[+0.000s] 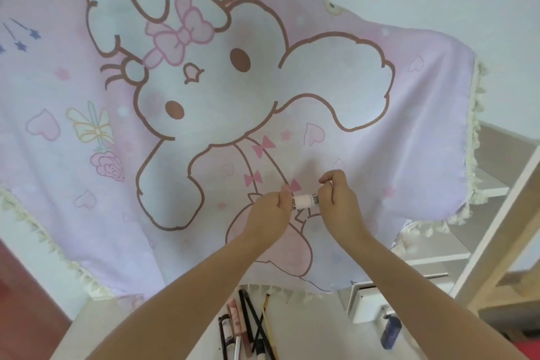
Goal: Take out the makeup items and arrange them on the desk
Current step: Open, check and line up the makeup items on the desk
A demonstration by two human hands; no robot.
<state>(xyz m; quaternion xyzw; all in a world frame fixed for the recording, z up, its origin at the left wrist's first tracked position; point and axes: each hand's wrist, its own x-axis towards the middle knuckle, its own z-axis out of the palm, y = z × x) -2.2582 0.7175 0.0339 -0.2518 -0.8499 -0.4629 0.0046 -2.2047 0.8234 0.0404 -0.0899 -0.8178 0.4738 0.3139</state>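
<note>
— Why's that pink rabbit-print tasselled cloth [350, 114] behind the fingers?

— Backdrop, I'd guess. Pencils and tubes [248, 327] lie on the counter [306, 330] below.

— And the small white barcoded tube [304, 201]?

— Left hand [270, 213] and right hand [339, 202] pinch its ends, likely uncapping.

Only the person's two arms showed, reaching up from the bottom of the view. Both forearms were bare from the elbow down, with no sleeve reaching into sight. The left hand [270, 210] wore no ring, glove or bracelet that could be made out, and the right hand [336, 199] was just as plain, its wrist carrying no watch or band. The nails were too small and blurred to judge.
</note>
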